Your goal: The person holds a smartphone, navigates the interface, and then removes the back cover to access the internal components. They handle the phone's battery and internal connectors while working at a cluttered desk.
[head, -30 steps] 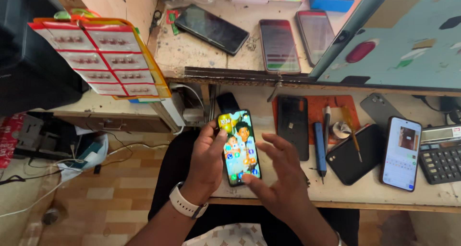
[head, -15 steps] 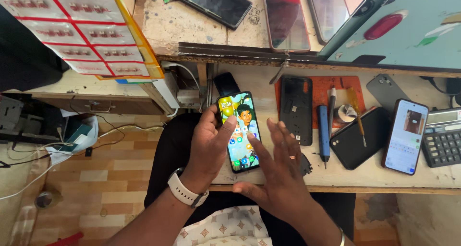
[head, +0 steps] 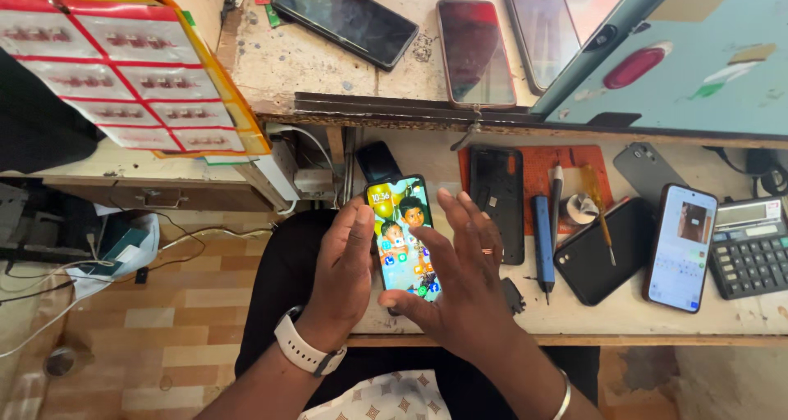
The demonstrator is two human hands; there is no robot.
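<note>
- Cradling a lit smartphone (head: 402,235), the left hand (head: 345,264) wraps its left edge, fingers closed round it at the bench's front edge.
- Right hand (head: 460,280) spread open, holding nothing, forefinger touching the screen.
- Just right of the grip: black phone frame (head: 498,203), blue screwdriver (head: 543,244).
- Further right: calculator (head: 751,252).

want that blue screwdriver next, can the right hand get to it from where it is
Probably yes: the right hand hovers over the lit phone, and the blue screwdriver lies just beside it on the bench, uncovered, with only the black back cover between.
</note>
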